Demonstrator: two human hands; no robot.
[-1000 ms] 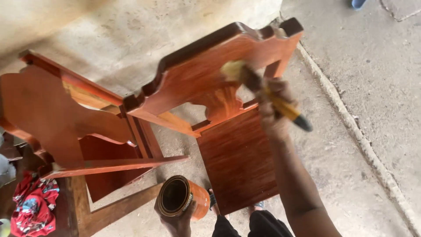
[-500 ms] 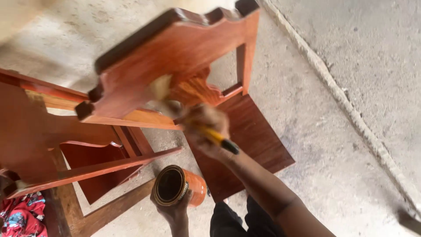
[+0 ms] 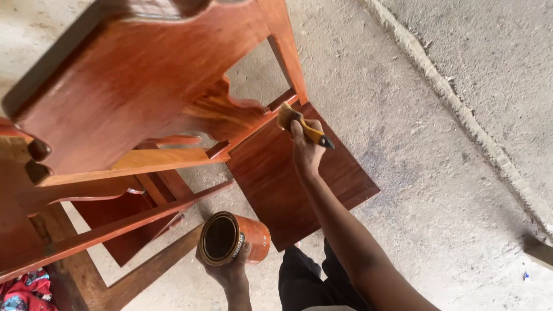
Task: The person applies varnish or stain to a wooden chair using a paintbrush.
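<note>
Head view: right hand [image 3: 306,151] clasps a paintbrush [image 3: 300,124], bristles at the wooden chair [image 3: 144,86] rail; left hand [image 3: 229,269], at 6 o'clock, grips an open varnish can [image 3: 233,238].

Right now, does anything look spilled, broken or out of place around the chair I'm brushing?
Nothing looks spilled or broken. The left hand holds the open orange can tipped sideways, which looks precarious, but no drips show on the concrete floor. The right hand holds the brush against the chair.

Chair, brush and can on the floor
Brush [image 3: 299,124] in right hand [image 3: 306,151] touches chair [image 3: 144,86] rail, seemingly; left hand [image 3: 227,270] holds can [image 3: 233,239] below, before the seat; floor [image 3: 432,144] right.
</note>
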